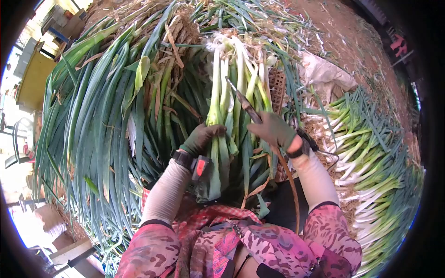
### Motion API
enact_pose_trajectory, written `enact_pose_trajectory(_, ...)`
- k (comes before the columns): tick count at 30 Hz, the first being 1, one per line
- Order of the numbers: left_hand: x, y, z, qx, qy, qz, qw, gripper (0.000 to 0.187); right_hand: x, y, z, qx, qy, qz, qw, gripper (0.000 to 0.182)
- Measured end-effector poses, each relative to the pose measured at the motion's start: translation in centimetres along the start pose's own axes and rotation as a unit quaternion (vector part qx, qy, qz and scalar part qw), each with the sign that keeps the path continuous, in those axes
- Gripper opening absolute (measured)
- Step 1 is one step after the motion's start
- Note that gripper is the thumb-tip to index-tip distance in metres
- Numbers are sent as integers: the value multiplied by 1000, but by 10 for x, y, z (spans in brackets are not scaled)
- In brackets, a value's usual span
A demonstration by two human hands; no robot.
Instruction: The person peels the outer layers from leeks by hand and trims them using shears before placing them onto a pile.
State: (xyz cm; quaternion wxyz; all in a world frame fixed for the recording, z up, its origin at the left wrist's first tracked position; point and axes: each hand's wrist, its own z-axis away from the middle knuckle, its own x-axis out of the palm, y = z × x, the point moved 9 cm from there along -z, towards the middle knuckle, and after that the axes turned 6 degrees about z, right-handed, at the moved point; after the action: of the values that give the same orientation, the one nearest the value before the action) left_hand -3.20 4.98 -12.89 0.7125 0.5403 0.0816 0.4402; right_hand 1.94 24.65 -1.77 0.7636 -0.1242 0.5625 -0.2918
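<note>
My left hand [204, 137], in a dark green glove, is closed around a leek [215, 99] where its pale stem turns green. The leek's white end points away from me and its leaves hang toward my lap. My gloved right hand [273, 129] grips a hose nozzle [245, 104] with a slim metal tip. From below that hand a brown hose [288, 178] runs down to my lap. The nozzle's tip crosses in front of several other leeks [240, 65], lying side by side with white ends away from me.
A tall heap of long-leaved leeks [99, 116] fills the left. Along the right lies a row of leeks with white stems [366, 169]. A brown plastic crate [277, 85] and a pale sack [327, 72] stand beyond my right hand. Leaf scraps litter the soil [343, 32].
</note>
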Motion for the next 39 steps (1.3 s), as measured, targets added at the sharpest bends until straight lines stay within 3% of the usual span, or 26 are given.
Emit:
enact_pose_trajectory(1,2,-7,1,-32,17,55,998,26,-2,-1,-14,11,3,9,1000,42)
enact_pose_trajectory(4,2,1,4,-3,33,-23,999,27,-5,-2,-66,59,-35,-4,998,46)
enact_pose_trajectory(7,4,3,6,6,20,0,1000,29,-4,2,-102,70,-39,16,997,48)
enact_pose_trajectory(10,11,5,11,-44,28,99,994,27,0,-2,-95,66,-54,35,996,49)
enact_pose_trajectory(13,12,4,12,-74,40,55,995,27,-1,1,-86,29,-22,98,994,52)
enact_pose_trajectory(16,2,-4,0,9,20,-37,999,27,-5,11,-98,84,-51,38,994,50)
enact_pose_trajectory(19,5,5,6,1,17,-42,999,27,10,24,-153,-33,-54,139,988,45)
enact_pose_trajectory(20,5,3,6,-6,20,-23,1000,27,-3,14,-133,81,-69,44,993,41)
enact_pose_trajectory(23,5,3,10,-29,29,28,999,29,0,12,-126,91,-76,13,993,42)
enact_pose_trajectory(27,13,10,14,-52,30,47,997,34,-17,22,-82,72,-64,70,993,45)
enact_pose_trajectory(30,16,2,9,-47,44,53,997,39,-43,58,-36,79,3,68,995,49)
enact_pose_trajectory(33,14,-7,-2,-34,72,61,995,47,-56,135,9,176,5,78,981,71)
enact_pose_trajectory(36,16,-13,-12,-39,65,56,996,51,-35,229,45,248,-20,161,955,75)
enact_pose_trajectory(39,24,1,6,-63,58,72,994,46,0,279,77,313,-84,146,935,72)
